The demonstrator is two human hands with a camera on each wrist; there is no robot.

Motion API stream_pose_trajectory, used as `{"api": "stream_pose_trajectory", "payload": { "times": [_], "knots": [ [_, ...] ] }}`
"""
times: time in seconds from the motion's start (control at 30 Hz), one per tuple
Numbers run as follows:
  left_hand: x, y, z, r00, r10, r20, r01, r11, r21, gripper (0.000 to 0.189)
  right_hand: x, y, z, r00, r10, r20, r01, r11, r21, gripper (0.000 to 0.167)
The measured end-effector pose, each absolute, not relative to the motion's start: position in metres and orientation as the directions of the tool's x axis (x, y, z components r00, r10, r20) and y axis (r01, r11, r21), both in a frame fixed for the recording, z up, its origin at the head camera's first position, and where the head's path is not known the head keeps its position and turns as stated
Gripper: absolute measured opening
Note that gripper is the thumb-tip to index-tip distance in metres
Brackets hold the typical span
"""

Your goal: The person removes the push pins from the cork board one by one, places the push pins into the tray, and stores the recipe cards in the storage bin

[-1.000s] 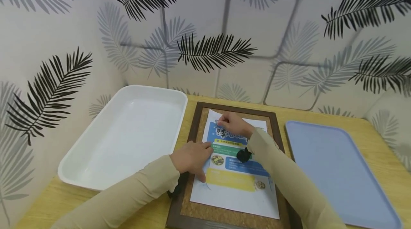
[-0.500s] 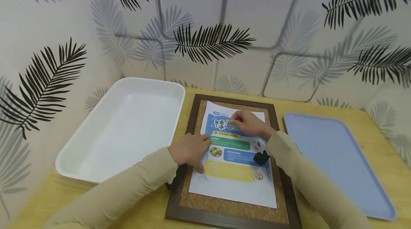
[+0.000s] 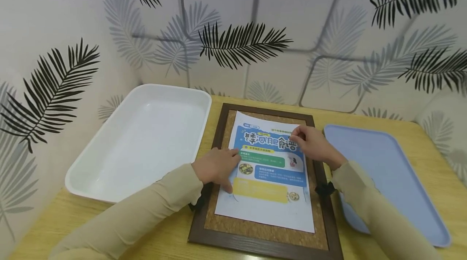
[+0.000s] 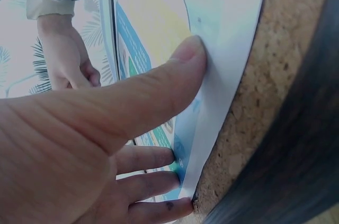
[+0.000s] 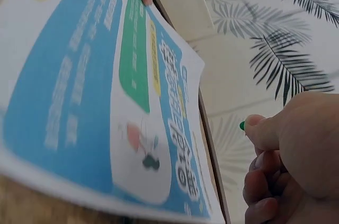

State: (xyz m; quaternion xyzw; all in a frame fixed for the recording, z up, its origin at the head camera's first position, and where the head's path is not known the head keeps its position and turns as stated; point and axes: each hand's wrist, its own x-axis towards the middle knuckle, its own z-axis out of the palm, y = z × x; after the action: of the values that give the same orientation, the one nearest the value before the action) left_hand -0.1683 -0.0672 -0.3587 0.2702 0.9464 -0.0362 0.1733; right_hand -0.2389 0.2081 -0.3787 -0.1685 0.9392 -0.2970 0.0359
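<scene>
A printed poster [image 3: 262,211] with blue, green and yellow blocks lies on a cork board [image 3: 255,231] in a dark brown frame. My left hand [image 3: 217,169] rests on the poster's left edge, thumb and fingers spread; in the left wrist view the thumb [image 4: 159,83] presses on the paper. Over the poster's upper right part, my right hand [image 3: 311,143] pinches a small green push pin [image 5: 242,125]. Only the pin's green end shows in the right wrist view; its point is hidden. The hand appears raised above the paper there.
A deep white tray [image 3: 146,146] stands left of the board. On the right, a flat light-blue tray [image 3: 379,163] lies partly under my right forearm. Behind the wooden table [image 3: 146,227] rises a wall with a leaf pattern.
My right hand has moved right across the top of the poster, from its upper left toward the upper right corner, uncovering the title. My left hand has stayed on the left edge.
</scene>
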Motion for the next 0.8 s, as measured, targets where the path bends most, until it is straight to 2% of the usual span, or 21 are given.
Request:
{"api": "stream_pose_trajectory", "payload": {
  "times": [0.23, 0.47, 0.8],
  "knots": [
    [-0.169, -0.068, -0.361, -0.798, 0.503, -0.331, 0.531, 0.847, 0.006, 0.088, -0.23, 0.241, -0.384, -0.956, -0.292, 0.04, -0.266, 0.797, -0.542, 0.018],
    [-0.169, -0.066, -0.362, -0.8, 0.514, -0.31, 0.543, 0.84, -0.007, 0.085, -0.22, 0.281, -0.383, -0.967, -0.23, 0.114, -0.256, 0.843, -0.473, 0.019],
    [-0.168, -0.066, -0.363, -0.8, 0.515, -0.309, 0.546, 0.837, -0.019, 0.084, -0.203, 0.313, -0.387, -0.978, -0.185, 0.097, -0.209, 0.878, -0.43, 0.021]
  ]
}}
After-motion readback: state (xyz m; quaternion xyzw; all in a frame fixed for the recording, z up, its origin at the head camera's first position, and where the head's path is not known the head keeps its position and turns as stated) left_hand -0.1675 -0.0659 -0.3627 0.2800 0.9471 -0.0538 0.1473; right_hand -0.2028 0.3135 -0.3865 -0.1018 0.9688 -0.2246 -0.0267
